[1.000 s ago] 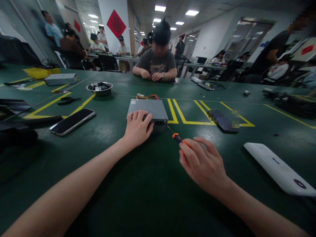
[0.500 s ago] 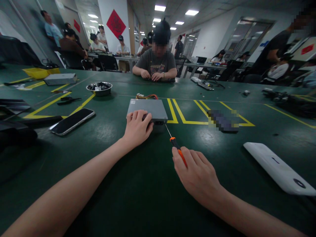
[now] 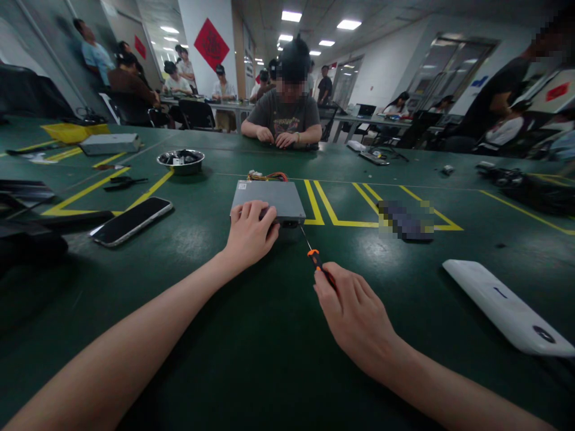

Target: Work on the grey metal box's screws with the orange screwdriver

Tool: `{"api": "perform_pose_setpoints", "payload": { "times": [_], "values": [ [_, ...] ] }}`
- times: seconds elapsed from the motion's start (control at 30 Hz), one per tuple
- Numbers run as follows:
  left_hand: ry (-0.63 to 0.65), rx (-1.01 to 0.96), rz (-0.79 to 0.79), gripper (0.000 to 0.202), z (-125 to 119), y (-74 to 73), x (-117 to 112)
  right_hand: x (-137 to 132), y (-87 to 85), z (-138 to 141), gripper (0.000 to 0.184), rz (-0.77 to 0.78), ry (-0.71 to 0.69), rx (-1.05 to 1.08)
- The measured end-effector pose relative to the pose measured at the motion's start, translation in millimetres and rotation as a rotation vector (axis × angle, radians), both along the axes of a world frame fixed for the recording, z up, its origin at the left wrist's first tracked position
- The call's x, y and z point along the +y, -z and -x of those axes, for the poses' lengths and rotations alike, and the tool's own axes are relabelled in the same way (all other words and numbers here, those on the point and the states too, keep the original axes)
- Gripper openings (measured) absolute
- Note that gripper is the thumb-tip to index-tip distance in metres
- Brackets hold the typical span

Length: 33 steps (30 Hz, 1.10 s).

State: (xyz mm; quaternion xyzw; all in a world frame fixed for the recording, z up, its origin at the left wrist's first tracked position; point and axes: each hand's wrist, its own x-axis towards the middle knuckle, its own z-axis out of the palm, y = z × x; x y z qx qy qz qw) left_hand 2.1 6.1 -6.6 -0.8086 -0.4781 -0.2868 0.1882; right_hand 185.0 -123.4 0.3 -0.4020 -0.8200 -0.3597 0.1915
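A flat grey metal box (image 3: 274,197) with coloured wires at its back lies on the green table (image 3: 251,335). My left hand (image 3: 249,234) presses down on the box's near left corner, fingers curled over its top edge. My right hand (image 3: 354,317) is closed round the handle of an orange-and-black screwdriver (image 3: 317,258). Its thin shaft points up and left, with the tip at the box's near right corner.
A phone (image 3: 132,220) lies at the left, a metal bowl (image 3: 181,160) with small parts behind it. A white flat device (image 3: 507,306) lies at the right, a dark blurred item (image 3: 406,219) on yellow floor-tape lines. A person (image 3: 285,102) sits opposite; others work at tables behind.
My right hand drew the screwdriver back towards me, then moved it forward again so its tip is at the box's near right corner. My left hand has not moved.
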Motion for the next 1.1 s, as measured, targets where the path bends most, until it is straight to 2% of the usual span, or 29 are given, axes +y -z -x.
{"api": "perform_pose_setpoints", "payload": {
  "times": [0.17,0.33,0.47,0.67,0.93,1.1],
  "values": [
    [0.000,0.008,0.001,0.027,0,0.2,0,2,-9.1,-2,0.014,0.001,0.043,-0.033],
    [0.006,-0.003,0.021,0.027,1,0.2,-1,1,-2.8,1,0.019,0.067,0.091,-0.005],
    [0.004,-0.010,0.017,0.027,1,-0.4,-1,-2,1.6,1,0.028,0.088,0.061,-0.045],
    [0.012,-0.003,0.009,0.027,0,-0.2,-1,-1,-6.1,-2,0.017,0.073,0.055,0.015],
    [0.009,-0.006,0.013,0.027,0,1.3,1,1,0.6,-1,0.025,0.072,0.005,0.006],
    [0.008,0.008,0.016,0.028,1,-0.1,0,-1,-7.3,-3,0.022,0.043,0.043,-0.013]
  ]
}}
